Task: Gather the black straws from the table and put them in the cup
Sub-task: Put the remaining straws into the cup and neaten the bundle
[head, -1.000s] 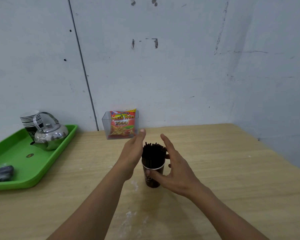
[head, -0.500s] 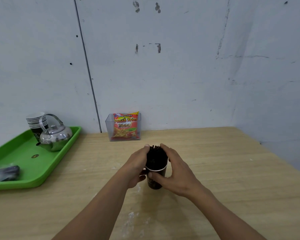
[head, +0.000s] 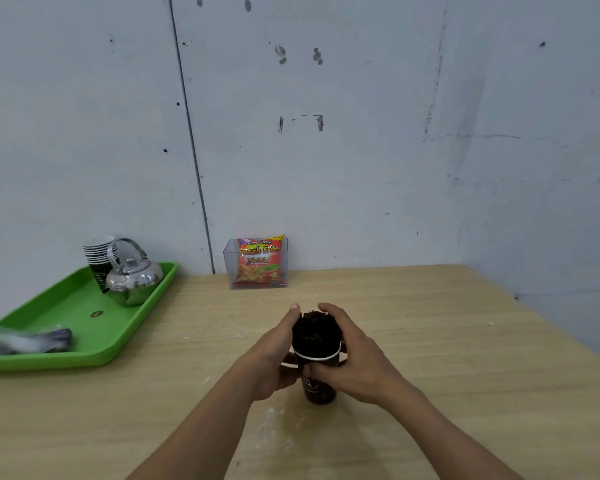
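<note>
Leftmost, a green tray (head: 66,306) holds a kettle (head: 134,280); a snack packet (head: 260,263) stands at the wall (head: 326,168). Centre: left hand (head: 274,355) grasps the cup (head: 317,386), thumb up against the black straws (head: 315,336) standing upright in it. Right hand (head: 357,362) wraps the black straws from the right, thumb across the cup front.

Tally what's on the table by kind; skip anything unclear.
Tray: 1
Kettle: 1
Cup stack: 1
Cup: 1
Straw bundle: 1
Snack bag: 1
Box: 1
Total: 7
</note>
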